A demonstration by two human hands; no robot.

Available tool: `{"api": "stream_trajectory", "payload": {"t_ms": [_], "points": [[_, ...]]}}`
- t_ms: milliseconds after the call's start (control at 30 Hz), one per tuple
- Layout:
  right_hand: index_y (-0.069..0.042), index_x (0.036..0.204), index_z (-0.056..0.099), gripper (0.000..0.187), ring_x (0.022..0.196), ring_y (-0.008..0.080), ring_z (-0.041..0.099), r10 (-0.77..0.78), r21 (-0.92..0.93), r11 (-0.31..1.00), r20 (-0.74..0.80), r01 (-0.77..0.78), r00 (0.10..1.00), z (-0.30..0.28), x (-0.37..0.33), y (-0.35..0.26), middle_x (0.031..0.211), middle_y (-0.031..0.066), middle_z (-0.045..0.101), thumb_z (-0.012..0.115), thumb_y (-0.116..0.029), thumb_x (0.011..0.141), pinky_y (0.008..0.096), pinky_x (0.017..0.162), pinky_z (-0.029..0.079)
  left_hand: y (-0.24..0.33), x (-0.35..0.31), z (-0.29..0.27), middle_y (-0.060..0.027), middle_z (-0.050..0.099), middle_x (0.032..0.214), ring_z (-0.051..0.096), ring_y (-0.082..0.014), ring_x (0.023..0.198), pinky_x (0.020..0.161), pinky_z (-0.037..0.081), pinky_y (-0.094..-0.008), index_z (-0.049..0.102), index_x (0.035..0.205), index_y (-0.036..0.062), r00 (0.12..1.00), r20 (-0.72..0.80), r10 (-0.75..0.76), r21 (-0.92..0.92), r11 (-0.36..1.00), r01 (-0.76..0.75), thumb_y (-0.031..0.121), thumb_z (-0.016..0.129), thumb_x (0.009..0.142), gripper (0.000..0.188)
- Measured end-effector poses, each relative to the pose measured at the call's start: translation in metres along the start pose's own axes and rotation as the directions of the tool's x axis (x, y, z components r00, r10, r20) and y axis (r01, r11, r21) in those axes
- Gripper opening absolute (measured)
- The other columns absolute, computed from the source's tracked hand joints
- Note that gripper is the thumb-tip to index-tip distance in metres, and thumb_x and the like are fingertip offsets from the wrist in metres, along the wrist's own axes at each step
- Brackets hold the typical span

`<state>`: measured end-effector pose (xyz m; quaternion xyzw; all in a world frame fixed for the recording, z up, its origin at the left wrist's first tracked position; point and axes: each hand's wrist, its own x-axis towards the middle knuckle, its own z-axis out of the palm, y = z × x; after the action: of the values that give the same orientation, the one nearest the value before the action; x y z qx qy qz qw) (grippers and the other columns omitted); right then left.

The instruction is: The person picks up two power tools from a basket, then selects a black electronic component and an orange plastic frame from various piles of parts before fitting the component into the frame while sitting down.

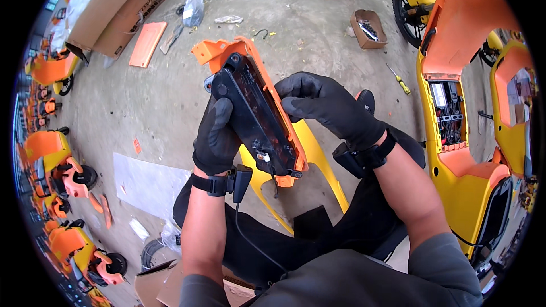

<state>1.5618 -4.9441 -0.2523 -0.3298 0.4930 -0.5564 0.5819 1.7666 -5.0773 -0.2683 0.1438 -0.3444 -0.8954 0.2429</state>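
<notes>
In front of me I hold up an orange plastic panel (pixel 300 149) with a long black housing (pixel 259 115) set into it, tilted so its top leans left. My left hand (pixel 217 136), in a black glove, is closed around the left side of the black housing, thumb on its face. Near the housing's lower end sits a small white connector (pixel 264 157). My right hand (pixel 330 105), also gloved, is at the panel's right edge with its fingers curled together. Whatever lies between those fingertips is hidden. Below the panel is a yellow forked body part (pixel 318 156) between my legs.
At right stands a yellow and orange scooter body (pixel 446 176) with wiring exposed. A yellow-handled screwdriver (pixel 402 84) and a small box of hardware (pixel 368 29) lie on the concrete floor. At left are a large carton (pixel 128 14), an orange panel piece (pixel 148 44) and several scooters (pixel 51 150).
</notes>
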Motion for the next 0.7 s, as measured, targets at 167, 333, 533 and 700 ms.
{"api": "stream_trajectory", "payload": {"t_ms": [167, 333, 533, 700], "points": [[-0.001, 0.126, 0.060, 0.037, 0.104, 0.0102, 0.062, 0.029, 0.041, 0.999, 0.042, -0.030, 0.999, 0.000, -0.004, -0.004, 0.115, 0.0048, 0.066, 0.070, -0.012, 0.092, 0.0277, 0.092, 0.051, -0.001, 0.001, 0.003, -0.0129, 0.061, 0.137, 0.061, -0.0277, 0.123, 0.107, 0.048, -0.0440, 0.048, 0.144, 0.0055, 0.999, 0.037, -0.012, 0.014, 1.000, 0.012, 0.037, 0.063, 0.097, 0.058], [-0.001, 0.126, 0.060, 0.037, 0.104, 0.0105, 0.062, 0.022, 0.015, 1.000, 0.047, -0.022, 0.999, -0.002, -0.005, -0.002, 0.115, 0.0044, 0.065, 0.070, -0.010, 0.091, 0.0280, 0.094, 0.051, 0.003, -0.001, 0.011, -0.0090, 0.056, 0.136, 0.057, -0.0241, 0.123, 0.106, 0.048, -0.0411, 0.037, 0.152, 0.0063, 0.995, -0.066, -0.074, 0.113, 0.990, 0.081, 0.038, 0.077, 0.083, 0.086], [0.000, 0.129, 0.058, 0.041, 0.107, 0.0114, 0.061, 0.013, 0.024, 1.000, 0.067, -0.014, 0.998, -0.003, -0.004, -0.003, 0.117, 0.0049, 0.064, 0.068, -0.007, 0.090, 0.0286, 0.097, 0.050, 0.008, 0.002, 0.019, -0.0075, 0.057, 0.135, 0.058, -0.0228, 0.123, 0.106, 0.048, -0.0395, 0.040, 0.150, 0.0061, 0.998, -0.045, -0.037, 0.182, 0.982, 0.045, 0.038, 0.079, 0.081, 0.086], [0.001, 0.129, 0.059, 0.041, 0.107, 0.0123, 0.062, 0.001, 0.039, 0.999, 0.066, -0.004, 0.998, -0.002, -0.004, -0.003, 0.117, 0.0063, 0.065, 0.069, -0.008, 0.090, 0.0296, 0.098, 0.049, 0.010, 0.002, 0.027, -0.0053, 0.059, 0.132, 0.059, -0.0212, 0.121, 0.103, 0.049, -0.0381, 0.043, 0.148, 0.0061, 0.999, -0.051, -0.016, 0.288, 0.957, 0.030, 0.045, 0.081, 0.077, 0.089]]}}
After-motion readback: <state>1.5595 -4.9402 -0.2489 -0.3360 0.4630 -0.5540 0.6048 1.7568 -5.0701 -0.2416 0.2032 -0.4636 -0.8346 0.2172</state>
